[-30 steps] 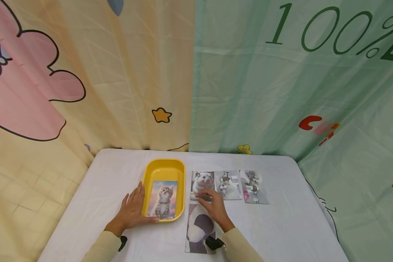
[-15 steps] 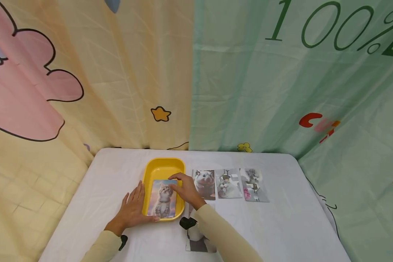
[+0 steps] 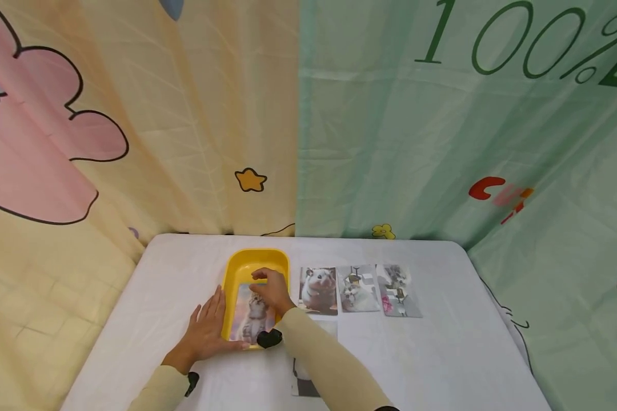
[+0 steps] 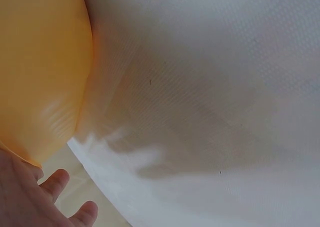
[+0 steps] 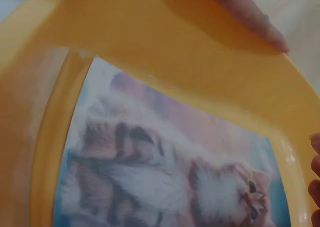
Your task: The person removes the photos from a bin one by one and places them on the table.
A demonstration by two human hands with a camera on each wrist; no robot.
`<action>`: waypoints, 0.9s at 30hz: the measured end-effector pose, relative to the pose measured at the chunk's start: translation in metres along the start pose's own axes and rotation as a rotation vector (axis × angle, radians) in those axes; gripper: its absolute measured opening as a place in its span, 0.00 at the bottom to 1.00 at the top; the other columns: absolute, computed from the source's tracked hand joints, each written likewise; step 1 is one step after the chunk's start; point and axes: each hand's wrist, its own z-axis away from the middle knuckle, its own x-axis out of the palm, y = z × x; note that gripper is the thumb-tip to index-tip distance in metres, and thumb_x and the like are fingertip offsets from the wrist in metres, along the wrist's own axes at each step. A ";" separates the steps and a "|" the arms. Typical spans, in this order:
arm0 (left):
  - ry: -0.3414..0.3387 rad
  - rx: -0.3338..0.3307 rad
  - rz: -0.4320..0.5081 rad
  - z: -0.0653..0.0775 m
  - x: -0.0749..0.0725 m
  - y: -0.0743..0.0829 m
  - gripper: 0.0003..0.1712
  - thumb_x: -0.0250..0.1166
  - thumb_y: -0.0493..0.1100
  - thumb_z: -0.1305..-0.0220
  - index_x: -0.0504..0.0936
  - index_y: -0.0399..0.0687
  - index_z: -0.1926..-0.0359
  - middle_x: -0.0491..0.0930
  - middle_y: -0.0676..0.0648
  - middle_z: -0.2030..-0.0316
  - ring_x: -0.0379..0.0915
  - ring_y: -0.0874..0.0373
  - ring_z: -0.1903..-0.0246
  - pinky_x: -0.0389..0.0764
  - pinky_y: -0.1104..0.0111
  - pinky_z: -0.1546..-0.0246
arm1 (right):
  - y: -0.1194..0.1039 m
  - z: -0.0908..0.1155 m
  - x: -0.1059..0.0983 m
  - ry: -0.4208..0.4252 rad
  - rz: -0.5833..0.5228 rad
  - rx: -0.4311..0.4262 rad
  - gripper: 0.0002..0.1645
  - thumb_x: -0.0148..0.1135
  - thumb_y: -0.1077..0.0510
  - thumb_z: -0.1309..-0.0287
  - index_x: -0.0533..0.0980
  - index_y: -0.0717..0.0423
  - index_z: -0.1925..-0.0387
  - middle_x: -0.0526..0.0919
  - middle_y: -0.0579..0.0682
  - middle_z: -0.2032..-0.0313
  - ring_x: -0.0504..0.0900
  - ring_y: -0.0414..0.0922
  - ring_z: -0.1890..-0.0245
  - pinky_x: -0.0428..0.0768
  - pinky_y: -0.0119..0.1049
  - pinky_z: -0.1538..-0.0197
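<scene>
A yellow tray (image 3: 229, 274) on the white table holds a card with a kitten picture (image 3: 247, 319). My left hand (image 3: 204, 331) lies along the tray's left side, fingers straight, thumb at the front rim. Over the tray, my right hand (image 3: 272, 288) reaches with bent fingers to the card's far edge, a gap showing between thumb and forefinger. In the right wrist view its fingertips (image 5: 314, 187) sit beyond that edge, and the kitten picture lies flat in the tray. The left wrist view shows the tray's outer wall (image 4: 45, 62) and two left fingers (image 4: 57, 184).
Right of the tray lie a hamster picture card (image 3: 317, 291) and two more greyish picture cards (image 3: 359, 290) (image 3: 398, 291) in a row. A grey-and-white picture piece (image 3: 304, 383) lies nearer, partly hidden under my right sleeve (image 3: 329, 357). Curtains hang behind the table (image 3: 442, 342).
My right hand has moved left from the hamster card to over the tray, and its sleeve now covers much of the near picture piece. My left hand has stayed at the tray.
</scene>
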 end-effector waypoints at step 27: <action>0.023 0.015 -0.010 0.001 0.003 0.000 0.80 0.66 0.80 0.63 0.41 0.26 0.28 0.37 0.31 0.26 0.44 0.37 0.31 0.44 0.39 0.35 | 0.010 0.003 0.016 0.119 -0.059 0.090 0.14 0.69 0.63 0.45 0.82 0.59 0.55 0.84 0.44 0.63 0.82 0.43 0.60 0.82 0.36 0.57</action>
